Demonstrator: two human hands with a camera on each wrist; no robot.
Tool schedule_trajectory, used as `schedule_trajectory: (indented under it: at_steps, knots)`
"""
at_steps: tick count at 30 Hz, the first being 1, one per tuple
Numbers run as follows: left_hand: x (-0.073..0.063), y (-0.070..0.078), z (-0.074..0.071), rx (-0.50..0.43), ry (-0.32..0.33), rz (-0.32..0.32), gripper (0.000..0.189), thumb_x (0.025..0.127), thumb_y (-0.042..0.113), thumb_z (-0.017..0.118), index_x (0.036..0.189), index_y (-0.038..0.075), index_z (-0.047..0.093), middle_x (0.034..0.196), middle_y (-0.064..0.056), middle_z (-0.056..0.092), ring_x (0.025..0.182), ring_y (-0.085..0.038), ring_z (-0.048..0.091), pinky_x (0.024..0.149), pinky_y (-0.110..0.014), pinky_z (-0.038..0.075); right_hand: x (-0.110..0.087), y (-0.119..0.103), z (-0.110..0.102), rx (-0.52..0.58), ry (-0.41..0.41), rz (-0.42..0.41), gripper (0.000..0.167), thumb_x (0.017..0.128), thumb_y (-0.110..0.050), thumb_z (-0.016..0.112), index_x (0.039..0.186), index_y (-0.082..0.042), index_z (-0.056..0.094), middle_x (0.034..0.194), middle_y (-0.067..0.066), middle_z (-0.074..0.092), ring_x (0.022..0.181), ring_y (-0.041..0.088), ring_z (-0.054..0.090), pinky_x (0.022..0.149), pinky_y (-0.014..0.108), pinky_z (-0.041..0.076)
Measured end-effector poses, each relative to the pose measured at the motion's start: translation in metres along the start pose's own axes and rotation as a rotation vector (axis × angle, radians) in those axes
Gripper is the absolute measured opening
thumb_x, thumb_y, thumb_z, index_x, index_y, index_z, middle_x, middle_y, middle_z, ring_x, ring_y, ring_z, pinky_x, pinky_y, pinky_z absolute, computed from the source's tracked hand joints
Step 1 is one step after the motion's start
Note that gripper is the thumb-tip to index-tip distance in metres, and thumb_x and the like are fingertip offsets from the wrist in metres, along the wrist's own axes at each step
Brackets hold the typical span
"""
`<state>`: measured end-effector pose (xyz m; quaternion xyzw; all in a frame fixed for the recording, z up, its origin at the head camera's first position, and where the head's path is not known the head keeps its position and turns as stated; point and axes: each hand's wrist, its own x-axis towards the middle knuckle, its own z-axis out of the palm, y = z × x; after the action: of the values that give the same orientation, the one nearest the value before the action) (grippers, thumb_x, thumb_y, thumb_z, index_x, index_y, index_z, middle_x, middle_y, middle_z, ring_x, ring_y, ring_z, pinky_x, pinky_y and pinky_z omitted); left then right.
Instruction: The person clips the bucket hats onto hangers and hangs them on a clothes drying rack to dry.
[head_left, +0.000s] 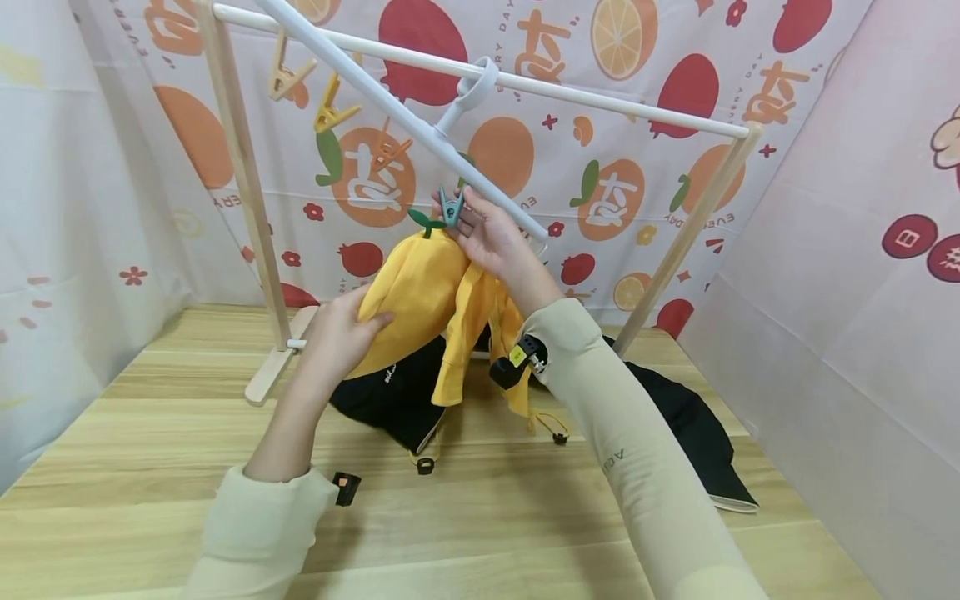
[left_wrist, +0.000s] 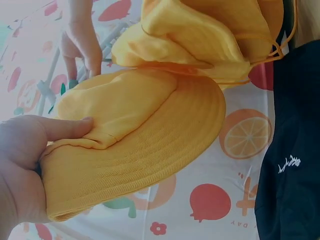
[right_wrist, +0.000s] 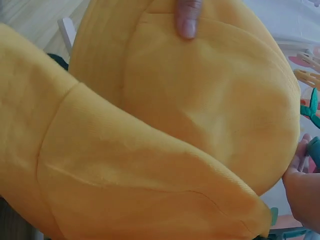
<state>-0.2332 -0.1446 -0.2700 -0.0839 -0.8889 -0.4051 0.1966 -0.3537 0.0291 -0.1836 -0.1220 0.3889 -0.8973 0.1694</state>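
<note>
Head view showed a pale wood-grain table (head_left: 465,537) running back to a fruit-printed cloth (head_left: 806,208), with more printed cloth closing in the left and right sides. A rack (head_left: 242,167) with wooden posts and a white rail (head_left: 600,97) stood across the table, one flat foot (head_left: 272,375) showing at the left. A pale hanger (head_left: 412,125) was looped around the rail, its bar sloping down to the right. Beige (head_left: 283,81), yellow (head_left: 330,108) and orange clips (head_left: 390,154) hung below its upper part.

The yellow hat (head_left: 416,283) was held above the table, under the bar, its green leaf (head_left: 427,222) at the top. The left hand (head_left: 345,329) gripped its brim, thumb on the near face. The right hand (head_left: 491,237) pinched a teal clip (head_left: 451,207) between thumb and fingers, beside the leaf; whether the clip bit the hat could not be told. A second hat (head_left: 453,350), also yellow, hung just to the right. Black hats lay behind on the left (head_left: 397,392) and right (head_left: 690,433).
</note>
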Motion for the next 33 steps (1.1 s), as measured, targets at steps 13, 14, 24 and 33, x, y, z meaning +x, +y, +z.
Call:
schedule_trajectory:
  at_steps: [13, 14, 24, 33]
  knots:
    - [-0.0023, 0.0019, 0.0050, 0.039, 0.020, 0.054, 0.035, 0.086, 0.007, 0.064, 0.118, -0.005, 0.055, 0.098, -0.022, 0.060, 0.081, -0.034, 0.055, 0.071, -0.046, 0.043, 0.0005, -0.0068, -0.0052, -0.034, -0.021, 0.045, 0.015, 0.098, -0.014, 0.043, 0.093, -0.004, 0.054, 0.101, 0.014, 0.059, 0.097, 0.026, 0.053, 0.090, 0.033, 0.039]
    - [-0.0022, 0.0019, 0.0050, 0.041, 0.021, 0.056, 0.035, 0.086, 0.007, 0.064, 0.117, -0.005, 0.055, 0.098, -0.022, 0.060, 0.081, -0.034, 0.055, 0.071, -0.046, 0.043, 0.0004, -0.0071, -0.0055, -0.036, -0.032, 0.047, 0.015, 0.098, -0.013, 0.042, 0.093, -0.005, 0.053, 0.101, 0.014, 0.059, 0.095, 0.026, 0.052, 0.091, 0.033, 0.038]
    - [-0.0026, 0.0020, 0.0053, 0.062, 0.004, 0.062, 0.034, 0.086, 0.007, 0.063, 0.117, -0.005, 0.056, 0.092, -0.021, 0.060, 0.080, -0.034, 0.054, 0.070, -0.046, 0.041, 0.0026, 0.0005, -0.0045, -0.046, 0.059, -0.047, 0.018, 0.096, -0.009, 0.046, 0.105, -0.001, 0.059, 0.096, 0.008, 0.061, 0.111, 0.026, 0.051, 0.088, 0.032, 0.038]
    - [0.0026, 0.0061, 0.0050, 0.071, 0.009, 0.078, 0.028, 0.085, 0.006, 0.064, 0.111, -0.004, 0.058, 0.085, -0.018, 0.059, 0.073, -0.032, 0.051, 0.066, -0.043, 0.039, 0.0054, 0.0020, -0.0020, -0.070, 0.140, -0.165, 0.015, 0.094, -0.004, 0.048, 0.086, -0.001, 0.060, 0.081, 0.008, 0.063, 0.117, 0.032, 0.047, 0.088, 0.032, 0.042]
